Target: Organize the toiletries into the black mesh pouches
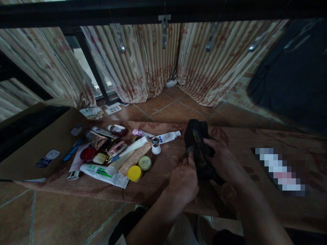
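A black pouch (197, 136) stands on the cloth-covered bench, and its opening faces up between my hands. My left hand (183, 178) is closed on the near-left edge, fingertips at the opening. From the right, my right hand (223, 158) grips the other side, with its fingers partly hidden at the rim. What lies inside the pouch is too dark to make out. Left of it are a white tube (168, 137), a small white bottle with a silver cap (156, 145), a yellow-lidded jar (135, 173) and a pale green-lidded jar (144, 163).
Several more cosmetic tubes, including a green-and-white tube (102, 173), lie in a pile on the bench cover (163, 166). A cardboard box (58, 146) stands at the left end. A blurred-out flat object (281, 172) lies right. Curtains (143, 68) hang beyond the tiled floor.
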`<state>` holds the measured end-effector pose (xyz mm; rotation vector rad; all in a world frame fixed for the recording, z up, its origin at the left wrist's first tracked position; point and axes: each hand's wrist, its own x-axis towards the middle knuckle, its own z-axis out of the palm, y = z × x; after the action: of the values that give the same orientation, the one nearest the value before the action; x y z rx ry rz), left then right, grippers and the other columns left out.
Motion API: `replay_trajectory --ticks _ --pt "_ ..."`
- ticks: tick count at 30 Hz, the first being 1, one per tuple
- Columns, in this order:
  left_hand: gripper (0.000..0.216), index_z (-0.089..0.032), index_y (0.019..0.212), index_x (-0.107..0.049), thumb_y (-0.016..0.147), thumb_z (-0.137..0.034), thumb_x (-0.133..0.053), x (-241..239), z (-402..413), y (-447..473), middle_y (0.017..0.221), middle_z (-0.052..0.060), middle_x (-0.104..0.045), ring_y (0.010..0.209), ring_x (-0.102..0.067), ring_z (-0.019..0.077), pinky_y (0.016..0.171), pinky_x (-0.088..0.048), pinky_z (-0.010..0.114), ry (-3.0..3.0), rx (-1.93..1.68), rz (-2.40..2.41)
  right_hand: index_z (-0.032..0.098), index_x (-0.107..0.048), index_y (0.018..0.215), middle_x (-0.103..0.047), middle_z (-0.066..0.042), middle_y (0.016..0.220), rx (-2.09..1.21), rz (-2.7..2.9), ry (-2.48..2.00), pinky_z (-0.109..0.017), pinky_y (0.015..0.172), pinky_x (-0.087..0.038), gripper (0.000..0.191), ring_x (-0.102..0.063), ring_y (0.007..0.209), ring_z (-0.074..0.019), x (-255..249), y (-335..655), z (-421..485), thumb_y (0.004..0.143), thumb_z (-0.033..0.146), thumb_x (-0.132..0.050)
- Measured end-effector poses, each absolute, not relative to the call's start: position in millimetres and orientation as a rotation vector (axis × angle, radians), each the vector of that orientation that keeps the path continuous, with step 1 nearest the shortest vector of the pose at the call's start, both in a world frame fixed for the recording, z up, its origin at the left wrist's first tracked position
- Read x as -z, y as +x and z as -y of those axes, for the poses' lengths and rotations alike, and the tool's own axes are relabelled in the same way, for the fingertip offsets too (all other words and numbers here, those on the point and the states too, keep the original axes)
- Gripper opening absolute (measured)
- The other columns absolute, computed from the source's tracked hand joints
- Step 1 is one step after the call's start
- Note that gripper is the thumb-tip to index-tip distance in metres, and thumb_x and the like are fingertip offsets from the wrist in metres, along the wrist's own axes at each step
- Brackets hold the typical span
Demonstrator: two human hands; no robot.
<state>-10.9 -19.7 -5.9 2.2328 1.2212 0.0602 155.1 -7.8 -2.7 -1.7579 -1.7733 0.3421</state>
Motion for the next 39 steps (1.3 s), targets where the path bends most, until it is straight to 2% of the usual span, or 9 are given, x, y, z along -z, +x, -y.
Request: replay_trajectory --ticks 4,9,15,21,24,29,35,39 --pt "0.086 -0.003 0.153 -0.016 0.075 -0.008 -0.051 6.7 20.3 -10.9 0.142 0.022 -0.050 0.119 -0.058 0.0318 0.100 -0.050 0.040 2.244 -0.046 -1.232 0.024 -0.066 0.125 -0.059 -0.013 0.130 -0.273 1.675 -1.855 -0.047 0.094 -0.048 0.053 -0.059 0.114 -0.0311 8.2 152.0 4.7 0.073 0.016 -0.056" --pt "0.082 -0.005 0.153 -0.020 0.077 -0.008 -0.050 3.3 19.1 -13.5 0.142 0.022 -0.050 0.116 -0.060 0.0322 0.096 -0.053 0.041 2.229 -0.059 -1.265 0.020 -0.057 0.135 -0.072 -0.009 0.106 -0.268 1.632 -1.896 -0.048 0.095 -0.047 0.061 -0.063 0.107 -0.0306 5.5 150.4 1.5 0.074 0.017 -0.060" --pt "0.077 -0.004 0.152 -0.023 0.079 -0.007 -0.048 -1.1 15.4 -16.5 0.144 0.021 -0.048 0.124 -0.056 0.0306 0.102 -0.049 0.039 2.197 -0.109 -1.306 0.020 -0.063 0.125 -0.075 -0.007 0.102 -0.187 1.562 -1.825 -0.045 0.090 -0.049 0.045 -0.066 0.100 -0.0279 0.4 154.6 7.2 0.082 0.032 -0.062" --pt "0.071 -0.008 0.148 -0.031 0.080 -0.009 -0.050 -2.3 13.1 -19.4 0.139 0.019 -0.054 0.118 -0.060 0.0321 0.096 -0.052 0.042 2.180 -0.043 -1.363 0.021 -0.071 0.112 -0.075 -0.007 0.101 -0.124 1.446 -1.780 -0.041 0.092 -0.049 0.034 -0.068 0.100 -0.0252 -3.1 163.5 14.0 0.084 0.036 -0.064" --pt "0.056 -0.010 0.141 -0.043 0.084 -0.010 -0.047 -1.9 12.6 -21.0 0.127 0.017 -0.063 0.112 -0.063 0.0314 0.093 -0.054 0.043 2.182 -0.013 -1.379 0.022 -0.073 0.106 -0.076 -0.005 0.096 -0.113 1.399 -1.788 -0.041 0.090 -0.050 0.029 -0.069 0.096 -0.0248 -7.6 165.4 17.9 0.082 0.037 -0.066" --pt "0.031 -0.009 0.114 -0.062 0.087 -0.014 -0.047 -1.3 13.3 -21.3 0.112 0.016 -0.070 0.104 -0.067 0.0309 0.088 -0.056 0.042 2.193 0.085 -1.358 0.023 -0.074 0.102 -0.076 -0.004 0.093 -0.117 1.340 -1.834 -0.037 0.084 -0.052 0.026 -0.071 0.089 -0.0234 -17.4 161.2 24.4 0.081 0.036 -0.067" --pt "0.027 -0.012 0.107 -0.067 0.087 -0.017 -0.049 -0.3 12.7 -22.0 0.108 0.014 -0.072 0.102 -0.068 0.0296 0.087 -0.056 0.041 2.211 0.108 -1.319 0.026 -0.073 0.105 -0.075 -0.003 0.092 -0.183 1.448 -1.861 -0.035 0.078 -0.050 0.027 -0.070 0.085 -0.0224 -17.0 161.4 26.6 0.082 0.038 -0.064" --pt "0.025 -0.013 0.099 -0.070 0.086 -0.018 -0.049 -2.1 12.5 -23.4 0.104 0.015 -0.073 0.102 -0.069 0.0301 0.087 -0.056 0.041 2.206 0.144 -1.300 0.025 -0.073 0.094 -0.072 -0.003 0.089 -0.302 1.646 -1.913 -0.033 0.074 -0.048 0.018 -0.067 0.081 -0.0209 -19.3 160.5 29.1 0.082 0.031 -0.062"
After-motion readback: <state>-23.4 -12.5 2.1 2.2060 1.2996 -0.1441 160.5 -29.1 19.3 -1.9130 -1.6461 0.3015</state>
